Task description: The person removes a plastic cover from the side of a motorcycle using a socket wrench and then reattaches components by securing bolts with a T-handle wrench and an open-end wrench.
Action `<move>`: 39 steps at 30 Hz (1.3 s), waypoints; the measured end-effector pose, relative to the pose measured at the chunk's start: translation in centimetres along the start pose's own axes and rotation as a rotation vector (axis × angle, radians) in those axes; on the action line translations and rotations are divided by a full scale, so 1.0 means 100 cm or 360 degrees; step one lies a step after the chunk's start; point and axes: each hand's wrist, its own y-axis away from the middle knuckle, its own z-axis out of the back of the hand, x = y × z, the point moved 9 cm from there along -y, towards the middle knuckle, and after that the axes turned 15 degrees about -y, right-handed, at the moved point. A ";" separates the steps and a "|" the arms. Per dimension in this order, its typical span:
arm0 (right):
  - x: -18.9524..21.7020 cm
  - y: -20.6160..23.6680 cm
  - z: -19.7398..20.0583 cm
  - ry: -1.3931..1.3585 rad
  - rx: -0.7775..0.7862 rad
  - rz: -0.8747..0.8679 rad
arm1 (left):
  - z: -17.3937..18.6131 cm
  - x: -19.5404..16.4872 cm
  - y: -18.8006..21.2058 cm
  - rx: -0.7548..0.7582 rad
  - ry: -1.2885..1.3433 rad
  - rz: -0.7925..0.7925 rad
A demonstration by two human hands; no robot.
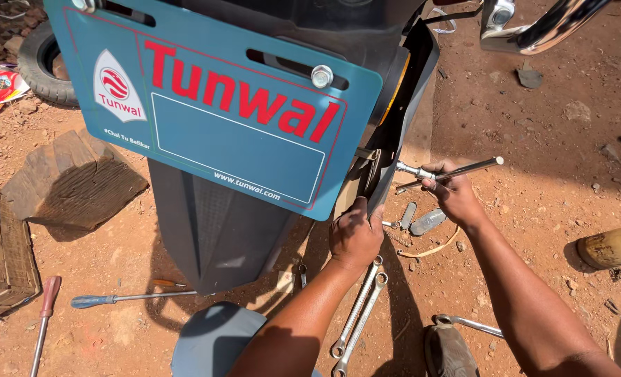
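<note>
The right hand (453, 192) has its fingers wrapped around a T-shaped socket wrench (450, 169), a slim shiny steel tool with its socket end pushed against the edge of the black mudguard (216, 230) behind the blue plate (234, 132). The left hand (356, 234) grips the mudguard's right edge, fingers curled over it. Below the hands, two long ring spanners (358, 311) lie on the red dirt ground (548, 209), with a blue-handled screwdriver (125, 299) farther left.
</note>
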 end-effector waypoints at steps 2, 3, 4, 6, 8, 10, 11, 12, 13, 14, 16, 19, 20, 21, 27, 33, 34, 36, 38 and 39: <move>0.000 0.004 0.002 0.0012 -0.0015 0.0039 | 0.002 -0.004 0.003 0.0127 0.0014 0.0032; 0.001 0.004 0.002 -0.0001 -0.0012 0.0061 | 0.005 -0.007 0.003 0.0151 0.0025 0.0026; 0.001 0.004 0.000 -0.0016 -0.0010 0.0083 | 0.008 -0.008 0.002 0.0176 0.0034 0.0020; 0.000 0.004 0.003 -0.0041 -0.0053 0.0090 | 0.020 -0.017 -0.001 0.0073 0.0068 -0.0037; 0.000 0.001 0.000 -0.0091 -0.0058 0.0104 | 0.022 -0.018 -0.003 0.0107 0.0086 -0.0028; 0.003 -0.003 -0.001 -0.0154 -0.0038 0.0125 | 0.013 -0.016 -0.004 0.0283 0.0101 0.0037; 0.006 -0.003 -0.001 -0.0142 -0.0029 0.0143 | 0.021 -0.019 -0.005 0.0146 0.0116 -0.0010; 0.010 -0.002 0.001 -0.0125 -0.0017 0.0160 | 0.028 -0.022 -0.004 0.0009 0.0133 -0.0053; 0.014 -0.002 0.001 -0.0111 -0.0004 0.0180 | 0.035 -0.025 -0.004 -0.0132 0.0147 -0.0098; 0.016 -0.003 0.000 -0.0075 -0.0006 0.0170 | 0.035 -0.026 -0.004 -0.0146 0.0140 -0.0111; 0.018 -0.001 -0.001 -0.0007 -0.0014 0.0148 | 0.033 -0.027 -0.003 -0.0169 0.0120 -0.0141; 0.024 0.008 -0.005 0.0171 -0.0029 0.0256 | 0.036 -0.027 0.002 -0.0351 0.0125 -0.0240; 0.027 0.010 -0.006 0.0275 -0.0031 0.0335 | 0.029 -0.025 0.001 -0.0268 0.0060 -0.0209; 0.031 0.013 -0.007 0.0379 -0.0033 0.0413 | 0.023 -0.023 0.000 -0.0183 -0.0005 -0.0178; 0.042 0.018 -0.013 0.0420 -0.0052 0.0503 | 0.014 -0.021 0.001 0.0068 0.0200 -0.0088; 0.023 0.015 -0.016 0.0168 -0.0111 0.0314 | 0.024 -0.029 0.001 -0.0004 0.0216 -0.0141; 0.020 0.013 -0.017 0.0020 -0.0096 0.0287 | 0.020 -0.029 0.001 0.0095 0.0211 -0.0112; 0.019 0.011 -0.018 -0.0071 -0.0077 0.0275 | 0.027 -0.031 0.001 0.0059 0.0257 -0.0142; 0.023 0.011 -0.017 -0.0045 -0.0066 0.0295 | 0.028 -0.030 0.001 0.0147 0.0320 -0.0081; 0.028 0.011 -0.017 0.0021 -0.0062 0.0321 | 0.024 -0.026 0.001 0.0253 0.0356 -0.0002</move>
